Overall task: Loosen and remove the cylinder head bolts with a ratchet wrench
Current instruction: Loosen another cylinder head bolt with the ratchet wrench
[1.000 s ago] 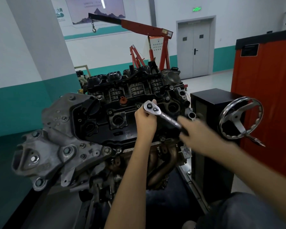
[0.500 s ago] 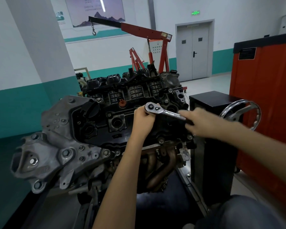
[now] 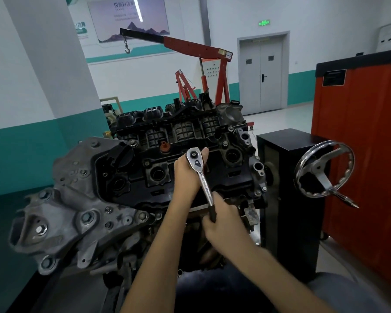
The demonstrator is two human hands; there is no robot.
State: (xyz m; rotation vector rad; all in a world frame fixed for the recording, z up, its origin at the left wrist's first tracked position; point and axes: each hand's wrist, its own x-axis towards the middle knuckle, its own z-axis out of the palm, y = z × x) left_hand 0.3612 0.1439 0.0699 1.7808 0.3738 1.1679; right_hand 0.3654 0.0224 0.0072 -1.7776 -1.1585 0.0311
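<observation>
While the left hand (image 3: 185, 177) cups its grip round the head of the ratchet (image 3: 204, 181) on top of the engine (image 3: 131, 177), the right hand (image 3: 226, 222) has its grip closed round the black handle end, nearer the person. The ratchet's long axis runs from the far head back and slightly right, so the bolt, hidden under the head and nearer the left hand, lies straight beyond the right grip; any swing probably pivots about that far end

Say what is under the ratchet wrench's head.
Under the head of the ratchet wrench, the left hand grips, above the black engine cover. Any socket or bolt is hidden.
</observation>
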